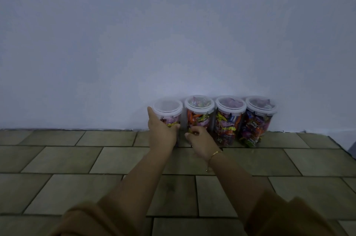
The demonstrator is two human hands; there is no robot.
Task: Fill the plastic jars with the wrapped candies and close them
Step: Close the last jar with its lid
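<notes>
Several clear plastic jars with white lids stand in a row against the wall, packed with wrapped candies. My left hand [162, 132] is wrapped around the leftmost jar [168, 109], whose lid is on and whose upper part looks less full. My right hand [200, 142], fingers curled, rests low against the front of the second jar [199, 107]; whether it grips that jar is unclear. The third jar [229, 120] and the fourth jar [259, 120] stand untouched to the right, lids on.
The jars stand on a tiled floor [77, 162] at the foot of a plain pale wall [173, 33]. A wall corner juts in at the far right [346, 143]. Brown sleeves cover both my forearms near the bottom edge.
</notes>
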